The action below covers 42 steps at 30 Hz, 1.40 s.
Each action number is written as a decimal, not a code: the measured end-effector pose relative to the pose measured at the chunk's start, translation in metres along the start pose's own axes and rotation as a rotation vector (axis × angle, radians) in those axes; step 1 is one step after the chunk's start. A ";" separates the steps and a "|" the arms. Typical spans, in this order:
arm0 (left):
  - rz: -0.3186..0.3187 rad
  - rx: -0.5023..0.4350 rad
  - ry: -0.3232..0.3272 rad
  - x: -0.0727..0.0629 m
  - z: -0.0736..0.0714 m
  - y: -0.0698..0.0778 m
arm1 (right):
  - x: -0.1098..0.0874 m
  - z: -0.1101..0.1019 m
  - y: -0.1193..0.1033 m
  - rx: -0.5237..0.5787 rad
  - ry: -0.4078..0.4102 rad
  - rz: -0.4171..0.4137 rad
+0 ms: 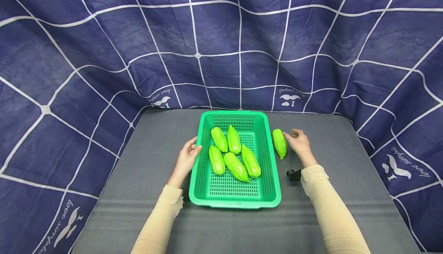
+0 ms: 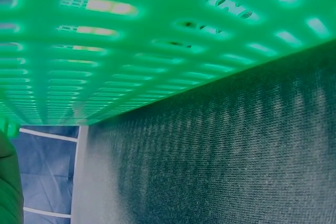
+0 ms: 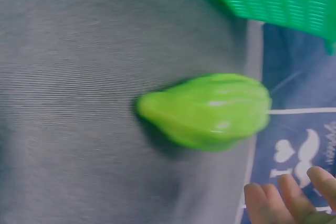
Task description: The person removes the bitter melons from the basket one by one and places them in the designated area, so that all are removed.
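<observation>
Green fruit (image 1: pixel 279 143), just left of right hand (image 1: pixel 299 142), outside basket (image 1: pixel 235 205)

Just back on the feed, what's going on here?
A person's left hand is at the left rim of a green basket, where five green pods lie. Their right hand, gripping nothing, is close beside a sixth pod, which rests on the gray surface right of the basket.

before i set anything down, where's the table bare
Bare gray table lies left of the left hand, right of the right hand, and between the sleeves nearer you than the basket. It's crowded between basket and right hand, where a green fruit lies.
</observation>
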<state>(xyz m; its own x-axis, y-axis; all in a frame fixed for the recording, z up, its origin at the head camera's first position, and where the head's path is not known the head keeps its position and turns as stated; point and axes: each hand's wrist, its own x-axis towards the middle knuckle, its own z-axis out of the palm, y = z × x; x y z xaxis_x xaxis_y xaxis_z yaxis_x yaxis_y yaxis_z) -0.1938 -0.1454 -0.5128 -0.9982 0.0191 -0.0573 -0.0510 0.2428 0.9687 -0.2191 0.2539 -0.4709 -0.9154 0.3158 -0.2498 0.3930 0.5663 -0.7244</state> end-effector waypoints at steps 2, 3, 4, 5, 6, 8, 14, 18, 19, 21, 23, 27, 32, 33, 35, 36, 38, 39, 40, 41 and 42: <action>0.000 0.001 -0.001 0.000 0.000 0.000 | -0.001 -0.005 -0.006 0.011 0.022 -0.017; -0.001 0.002 -0.001 0.000 0.000 0.000 | -0.002 -0.008 -0.010 0.015 0.033 -0.032; -0.002 0.001 -0.001 0.000 0.000 0.000 | -0.003 -0.010 -0.013 0.022 0.042 -0.048; 0.002 0.006 -0.001 0.000 0.000 -0.001 | -0.004 -0.012 -0.016 0.032 0.048 -0.065; -0.003 0.005 0.000 -0.001 0.000 -0.001 | -0.005 -0.013 -0.020 0.039 0.049 -0.080; -0.002 0.004 0.001 -0.001 0.000 -0.001 | -0.008 -0.015 -0.028 0.061 0.052 -0.115; -0.004 -0.003 0.001 -0.002 0.000 0.000 | -0.018 -0.014 -0.055 0.128 0.015 -0.203; -0.007 0.002 0.003 -0.002 0.000 0.001 | -0.024 -0.009 -0.071 0.145 -0.019 -0.250; -0.009 0.002 0.004 -0.002 0.000 0.001 | -0.025 -0.008 -0.075 0.150 -0.026 -0.261; -0.006 0.004 0.007 -0.002 0.001 0.001 | -0.028 -0.005 -0.083 0.164 -0.043 -0.280; -0.005 0.003 0.010 -0.002 0.001 0.001 | -0.031 -0.002 -0.090 0.181 -0.061 -0.293; -0.002 0.000 0.015 -0.002 0.001 0.000 | -0.034 0.007 -0.100 0.206 -0.091 -0.303; -0.006 -0.001 0.014 -0.002 0.000 -0.001 | -0.038 0.020 -0.108 0.189 -0.119 -0.298; -0.006 -0.004 0.015 -0.003 0.000 -0.001 | -0.039 0.023 -0.110 0.185 -0.121 -0.298; -0.005 -0.003 0.014 -0.003 0.000 -0.001 | -0.040 0.030 -0.112 0.179 -0.132 -0.297; -0.006 -0.004 0.013 -0.003 0.000 -0.001 | -0.040 0.034 -0.113 0.176 -0.138 -0.295; -0.009 -0.005 0.011 -0.002 0.001 0.000 | -0.040 0.042 -0.113 0.167 -0.153 -0.291; -0.011 -0.006 0.009 -0.002 0.001 0.000 | -0.040 0.046 -0.113 0.163 -0.160 -0.294; -0.012 -0.006 0.008 -0.002 0.001 -0.001 | -0.040 0.051 -0.114 0.159 -0.171 -0.296; -0.012 -0.009 0.007 -0.002 0.001 -0.001 | -0.039 0.055 -0.114 0.155 -0.183 -0.295; -0.011 -0.011 0.005 -0.002 0.001 -0.001 | -0.039 0.059 -0.114 0.146 -0.189 -0.292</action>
<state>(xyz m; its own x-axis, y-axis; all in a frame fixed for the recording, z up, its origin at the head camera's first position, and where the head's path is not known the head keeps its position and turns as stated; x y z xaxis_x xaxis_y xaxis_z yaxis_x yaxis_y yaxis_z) -0.1915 -0.1451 -0.5136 -0.9977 0.0121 -0.0665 -0.0619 0.2318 0.9708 -0.2335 0.1319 -0.4164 -0.9924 0.0028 -0.1234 0.1088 0.4928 -0.8633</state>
